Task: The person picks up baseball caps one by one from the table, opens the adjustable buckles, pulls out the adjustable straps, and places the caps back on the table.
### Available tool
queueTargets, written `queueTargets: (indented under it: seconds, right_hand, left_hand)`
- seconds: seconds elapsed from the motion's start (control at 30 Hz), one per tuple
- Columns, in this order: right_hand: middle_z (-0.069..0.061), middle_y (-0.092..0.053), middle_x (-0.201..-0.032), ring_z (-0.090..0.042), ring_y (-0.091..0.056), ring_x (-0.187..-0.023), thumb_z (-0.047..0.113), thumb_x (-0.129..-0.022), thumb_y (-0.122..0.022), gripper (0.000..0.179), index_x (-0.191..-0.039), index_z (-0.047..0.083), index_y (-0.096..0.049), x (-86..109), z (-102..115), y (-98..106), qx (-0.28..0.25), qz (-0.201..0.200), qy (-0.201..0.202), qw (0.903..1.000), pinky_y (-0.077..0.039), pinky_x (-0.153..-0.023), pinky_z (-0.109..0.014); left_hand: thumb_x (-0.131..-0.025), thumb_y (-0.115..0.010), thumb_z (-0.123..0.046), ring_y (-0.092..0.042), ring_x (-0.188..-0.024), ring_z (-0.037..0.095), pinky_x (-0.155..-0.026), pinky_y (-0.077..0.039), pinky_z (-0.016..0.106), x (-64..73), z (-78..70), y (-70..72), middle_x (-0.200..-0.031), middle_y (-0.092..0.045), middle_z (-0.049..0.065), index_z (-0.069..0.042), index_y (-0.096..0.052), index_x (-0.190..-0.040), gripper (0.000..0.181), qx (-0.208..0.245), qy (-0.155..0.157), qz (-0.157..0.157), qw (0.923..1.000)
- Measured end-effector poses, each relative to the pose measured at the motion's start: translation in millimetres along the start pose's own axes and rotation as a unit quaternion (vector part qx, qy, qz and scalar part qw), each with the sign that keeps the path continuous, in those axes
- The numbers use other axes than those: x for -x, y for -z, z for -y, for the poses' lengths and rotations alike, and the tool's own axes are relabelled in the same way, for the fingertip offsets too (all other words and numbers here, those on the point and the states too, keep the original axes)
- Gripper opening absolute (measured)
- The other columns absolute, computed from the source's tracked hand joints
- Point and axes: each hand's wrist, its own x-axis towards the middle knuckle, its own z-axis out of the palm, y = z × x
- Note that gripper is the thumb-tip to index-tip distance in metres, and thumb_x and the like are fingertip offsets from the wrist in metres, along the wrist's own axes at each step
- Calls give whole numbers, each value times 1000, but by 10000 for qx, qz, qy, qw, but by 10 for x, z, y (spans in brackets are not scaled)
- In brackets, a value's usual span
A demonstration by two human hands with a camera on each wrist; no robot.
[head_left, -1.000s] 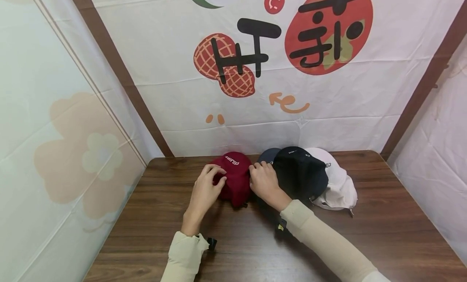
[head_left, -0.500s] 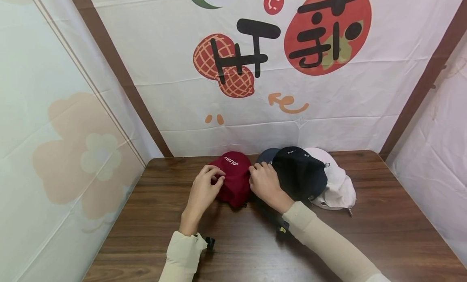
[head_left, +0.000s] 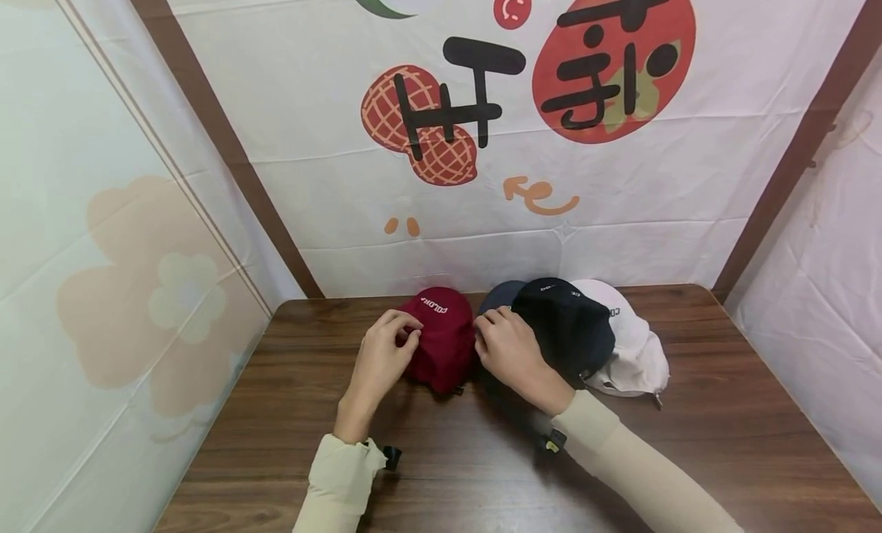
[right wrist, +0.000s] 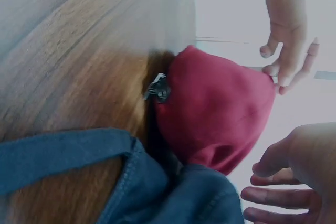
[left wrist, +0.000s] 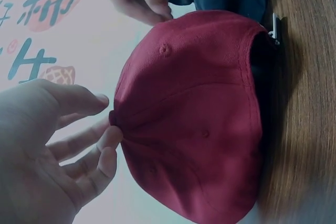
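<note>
A red baseball cap [head_left: 441, 341] with white lettering stands on the wooden table near the back wall. Fingertips of my left hand [head_left: 383, 353] touch the top of its crown, while the thumb stays apart from it, as the left wrist view shows. My right hand [head_left: 513, 349] hovers beside the red cap's right side, over a dark blue cap [head_left: 498, 294], fingers loosely bent and holding nothing. In the right wrist view, a gap separates these fingers [right wrist: 281, 195] from the red cap. Part of the blue cap is hidden by the hand and by a black cap [head_left: 565, 330].
Overlapping the black cap on its right is a white cap [head_left: 634, 349] with a dangling strap end. The caps line up along the table's [head_left: 455, 472] back edge, close to a printed white cloth wall [head_left: 427, 261]. Cloth walls also rise at both sides.
My right hand has drawn slightly back and to the right, off the red cap's side. My left hand stays at the red cap. The head view has shifted a little.
</note>
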Motion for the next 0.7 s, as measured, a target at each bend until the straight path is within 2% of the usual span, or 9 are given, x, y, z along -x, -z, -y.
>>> queueTargets:
  seconds: [0.33, 0.5, 0.7]
  right_hand:
    - [-4, -77, -113, -25, -68, -109, 14, -93, -79, 18, -111, 10, -79, 189, -99, 565, -590, -15, -221, 9980, -61, -94, -40]
    - [-5, -76, -114, -27, -68, -113, 10, -92, -78, 19, -111, 9, -79, 302, -245, 872, -814, -480, -360, 9949, -59, -95, -45]
    - [-12, -77, -112, -34, -69, -108, 3, -90, -79, 19, -109, 3, -78, 429, -558, 1138, -809, -1243, -440, 9880, -58, -91, -51]
  left_hand:
    - [-97, -73, -3, -65, -86, 17, -72, -51, 28, 20, 21, 113, -109, -73, 3, -8, -80, -103, 10, 77, -358, 139, 9992]
    - [-98, -73, -3, -64, -85, 15, -73, -53, 28, 13, 49, 174, -106, -73, 2, -8, -80, -104, 11, 55, -489, 161, 9987]
    - [-99, -72, -4, -65, -85, 13, -74, -56, 31, -13, 78, 234, -106, -73, 2, -7, -80, -105, 10, -4, -651, 127, 9978]
